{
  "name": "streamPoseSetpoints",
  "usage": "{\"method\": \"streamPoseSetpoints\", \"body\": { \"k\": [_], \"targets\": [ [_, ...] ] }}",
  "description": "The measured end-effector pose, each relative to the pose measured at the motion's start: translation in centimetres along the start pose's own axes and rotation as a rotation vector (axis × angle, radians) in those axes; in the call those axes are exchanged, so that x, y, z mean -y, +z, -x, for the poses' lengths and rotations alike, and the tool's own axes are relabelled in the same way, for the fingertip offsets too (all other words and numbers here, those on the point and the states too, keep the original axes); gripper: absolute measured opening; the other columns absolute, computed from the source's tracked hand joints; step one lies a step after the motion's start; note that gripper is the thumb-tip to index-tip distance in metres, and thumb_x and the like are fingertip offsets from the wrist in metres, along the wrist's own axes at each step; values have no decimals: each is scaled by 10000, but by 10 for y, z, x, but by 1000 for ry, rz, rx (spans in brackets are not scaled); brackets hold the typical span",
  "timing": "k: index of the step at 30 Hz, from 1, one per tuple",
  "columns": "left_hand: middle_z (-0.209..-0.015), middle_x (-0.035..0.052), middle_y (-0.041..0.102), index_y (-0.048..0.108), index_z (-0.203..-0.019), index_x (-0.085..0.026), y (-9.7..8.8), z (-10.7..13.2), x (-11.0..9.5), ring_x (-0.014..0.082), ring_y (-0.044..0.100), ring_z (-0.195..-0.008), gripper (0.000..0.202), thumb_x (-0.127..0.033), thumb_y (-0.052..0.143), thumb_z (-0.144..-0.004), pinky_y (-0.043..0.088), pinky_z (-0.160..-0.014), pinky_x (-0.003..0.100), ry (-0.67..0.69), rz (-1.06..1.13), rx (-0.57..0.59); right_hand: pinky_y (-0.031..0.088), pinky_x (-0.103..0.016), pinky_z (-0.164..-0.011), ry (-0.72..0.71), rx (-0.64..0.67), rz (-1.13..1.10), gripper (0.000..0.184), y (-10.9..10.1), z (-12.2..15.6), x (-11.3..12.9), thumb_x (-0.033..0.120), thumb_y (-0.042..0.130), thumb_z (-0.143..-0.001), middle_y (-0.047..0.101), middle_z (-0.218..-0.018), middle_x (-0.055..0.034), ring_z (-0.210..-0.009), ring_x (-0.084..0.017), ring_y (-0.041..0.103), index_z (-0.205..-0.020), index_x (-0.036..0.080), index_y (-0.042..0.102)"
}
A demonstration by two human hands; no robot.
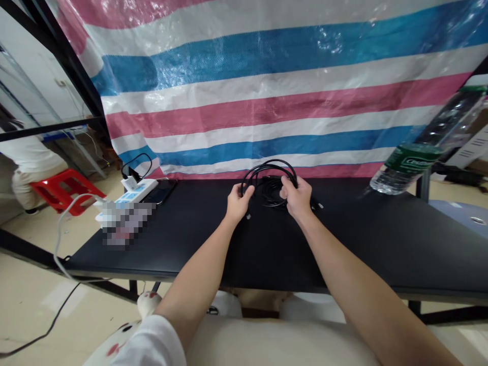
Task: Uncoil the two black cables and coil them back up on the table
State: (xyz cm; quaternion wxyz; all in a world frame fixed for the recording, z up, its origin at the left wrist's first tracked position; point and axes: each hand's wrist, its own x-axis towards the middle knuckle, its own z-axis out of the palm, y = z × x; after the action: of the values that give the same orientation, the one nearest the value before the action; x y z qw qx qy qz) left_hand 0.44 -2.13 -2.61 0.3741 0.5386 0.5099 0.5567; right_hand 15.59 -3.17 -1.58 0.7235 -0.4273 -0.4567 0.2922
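Note:
A coil of black cable [269, 175] is held over the far middle of a black table [244, 244]. My left hand [238, 202] is closed on the coil's left side. My right hand [297, 195] is closed on its right side, fingers wrapped round the loops. Loose cable ends with small plugs hang beside each hand, near the tabletop. Both forearms reach forward from the near edge.
A white power strip [133, 192] with a plugged-in charger and a dark phone [162, 190] lie at the table's far left. A clear water bottle [423, 147] with a green label stands at the right. A striped tarp hangs behind. A person sits on a red stool [63, 188] at left.

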Motion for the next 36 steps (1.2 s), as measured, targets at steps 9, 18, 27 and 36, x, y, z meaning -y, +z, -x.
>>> {"method": "streamPoseSetpoints", "body": {
  "k": [9, 18, 27, 36],
  "targets": [
    [-503, -45, 493, 546, -659, -176, 0, -3, -1, 102, 521, -469, 373, -523, 650, -744, 466, -513, 241, -171, 321, 165, 366, -225, -394, 271, 225, -133, 539, 13, 12, -11, 660, 675, -665, 365, -397, 89, -366, -77, 363, -561, 240, 355],
    [-463, -76, 446, 632, -977, -180, -26, -24, 0, 107, 464, -382, 279, -411, 561, -837, 411, -447, 230, -251, 19, -227, 487, -250, -459, 278, 289, 323, 285, 18, 23, -27, 375, 735, -681, 713, -760, -45, -516, -140, 629, -853, 179, 620],
    [-979, 187, 706, 687, -1004, -154, -50, -28, -5, 311, 670, -984, 290, -187, 437, -861, 495, -797, 369, -260, -598, -275, 569, -340, -649, 122, 498, 494, 443, 13, 26, -27, 260, 716, -700, 725, -1046, -123, -642, -166, 677, -1134, 186, 671],
    [-1304, 221, 555, 581, -1229, -159, -36, -10, -13, 358, 522, -1207, 441, -170, 517, -792, 399, -985, 506, -92, -1027, -205, 381, -542, -1067, -268, 813, 813, 394, 14, 33, -40, 340, 603, -814, 573, -1357, -108, -1238, -311, 534, -1188, 239, 677]
  ]
}}
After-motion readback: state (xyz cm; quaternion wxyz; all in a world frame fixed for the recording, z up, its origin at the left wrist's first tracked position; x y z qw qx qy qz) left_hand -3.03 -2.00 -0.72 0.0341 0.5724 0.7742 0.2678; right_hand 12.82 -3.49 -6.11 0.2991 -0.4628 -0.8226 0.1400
